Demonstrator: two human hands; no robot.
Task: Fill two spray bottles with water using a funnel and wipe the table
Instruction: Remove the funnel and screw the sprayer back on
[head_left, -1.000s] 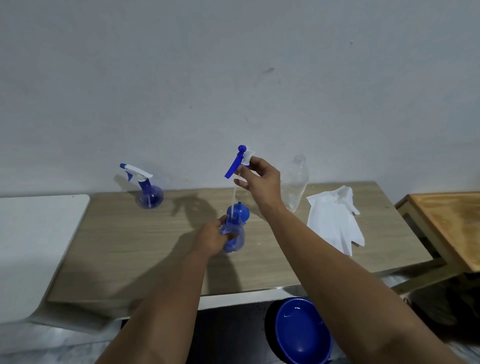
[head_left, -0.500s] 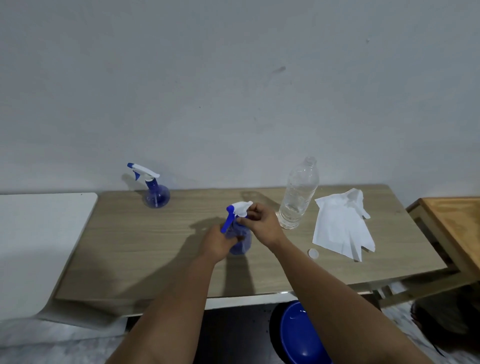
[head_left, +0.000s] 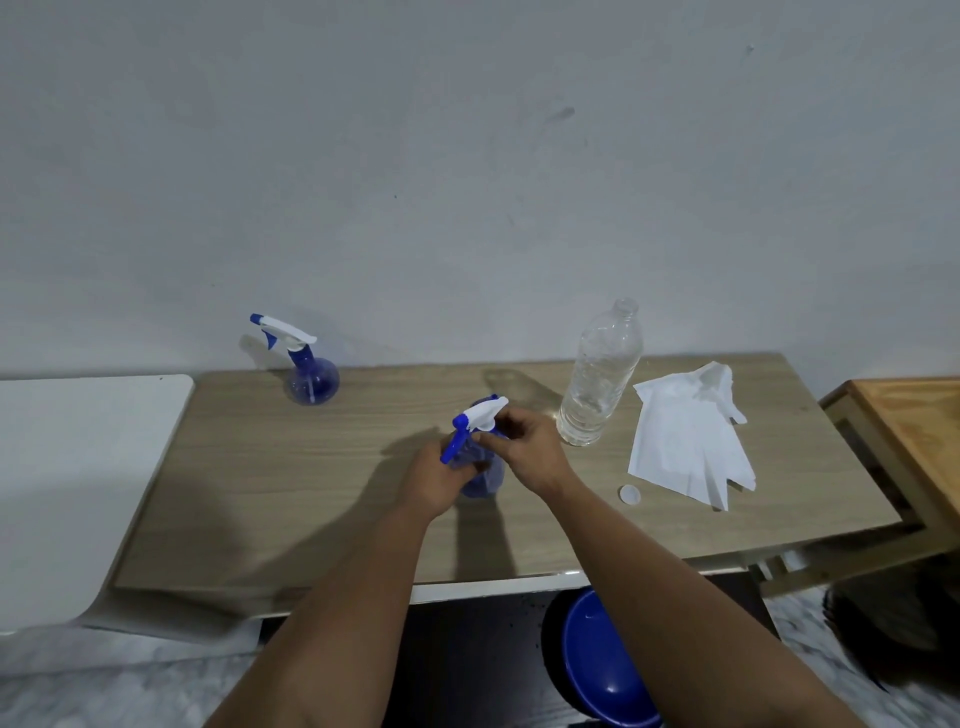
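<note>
A blue spray bottle (head_left: 485, 480) stands mid-table on the wooden table (head_left: 311, 493). My left hand (head_left: 434, 480) wraps around its body. My right hand (head_left: 524, 449) pinches the neck under its white and blue spray head (head_left: 480, 415), which sits on the bottle. A second blue spray bottle (head_left: 310, 382) with its head on stands at the back left by the wall. A clear plastic water bottle (head_left: 597, 379), uncapped and nearly empty, stands right of my hands. Its white cap (head_left: 629, 494) lies on the table. A white cloth (head_left: 688, 436) lies at the right.
A blue basin (head_left: 602, 670) sits on the floor under the table's front edge. A white surface (head_left: 62, 483) adjoins the table on the left. A light wooden table (head_left: 919, 431) stands to the right. A grey wall rises right behind the table.
My right hand brought the spray head down from above and set it on the bottle held by my left hand. The funnel seen earlier behind that bottle is now hidden.
</note>
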